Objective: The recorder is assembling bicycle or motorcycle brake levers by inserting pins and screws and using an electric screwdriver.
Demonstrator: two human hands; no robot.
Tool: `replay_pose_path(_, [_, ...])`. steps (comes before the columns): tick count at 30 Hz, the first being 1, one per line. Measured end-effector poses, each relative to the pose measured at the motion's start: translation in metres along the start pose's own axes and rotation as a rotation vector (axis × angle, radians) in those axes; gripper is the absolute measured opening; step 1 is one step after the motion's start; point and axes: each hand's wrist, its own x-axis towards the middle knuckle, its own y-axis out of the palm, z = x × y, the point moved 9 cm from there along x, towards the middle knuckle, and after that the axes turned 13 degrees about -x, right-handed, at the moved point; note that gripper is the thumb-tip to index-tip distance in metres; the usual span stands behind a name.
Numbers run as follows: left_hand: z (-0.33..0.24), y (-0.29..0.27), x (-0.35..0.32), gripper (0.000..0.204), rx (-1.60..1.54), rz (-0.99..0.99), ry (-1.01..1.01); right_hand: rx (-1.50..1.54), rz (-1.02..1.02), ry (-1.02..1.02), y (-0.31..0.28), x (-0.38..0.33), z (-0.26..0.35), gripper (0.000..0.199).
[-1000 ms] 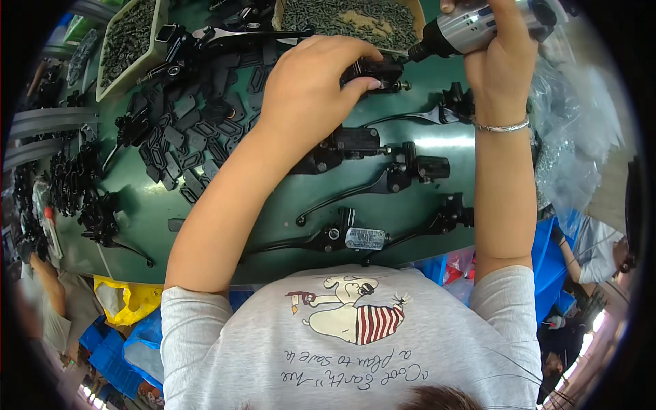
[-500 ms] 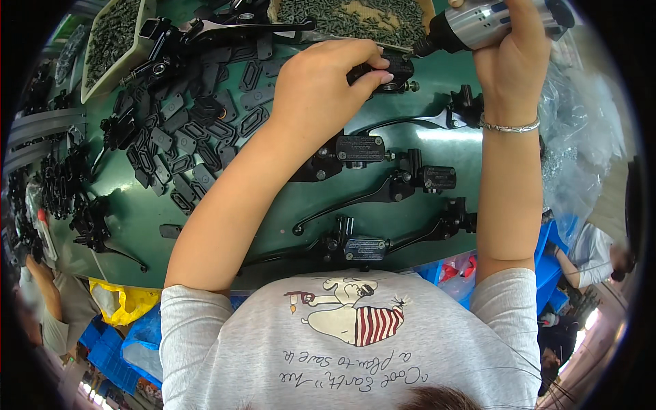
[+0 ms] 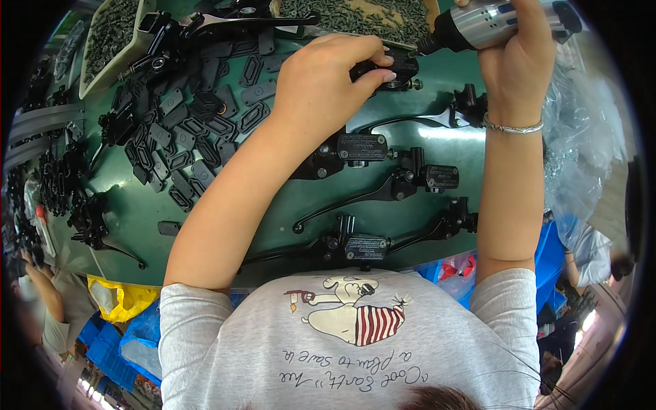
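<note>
At the far side of the green table, the fingers of my left hand (image 3: 326,76) are closed on a black brake master cylinder (image 3: 404,70), thumb and fingertips over its near end. My right hand (image 3: 517,72) is wrapped round a silver power screwdriver (image 3: 480,27) with a black nose. Its bit points left, down at the far edge of the cylinder's reservoir; whether it touches a screw I cannot tell. Just nearer lies a brake lever assembly with a silver lever (image 3: 437,119). Part of the held cylinder is hidden under my left hand.
Several black lever assemblies (image 3: 365,248) lie near the table's front edge. Loose black caps and gaskets (image 3: 174,140) are heaped on the left. A tray of screws (image 3: 362,15) stands at the back, a white bin of screws (image 3: 113,44) at the back left. Clear plastic bags (image 3: 588,130) hang at the right.
Both hands, the cylinder and the screwdriver have shifted slightly to the right. Each hand keeps its hold.
</note>
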Motion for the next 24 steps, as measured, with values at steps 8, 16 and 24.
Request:
replay_pose_path(8, [0.002,0.000,0.000,0.017,0.044,0.020,0.000,-0.074,-0.024,-0.018,-0.004,-0.001,0.002,0.020])
replay_pose_path(16, [0.008,0.008,0.001,0.018,-0.073,0.056,-0.022,0.893,0.158,0.367,0.017,0.002,-0.030,0.020])
replay_pose_path(24, [0.019,0.007,-0.006,0.017,-0.134,0.077,-0.102,-0.027,0.013,0.086,0.004,0.008,-0.013,0.025])
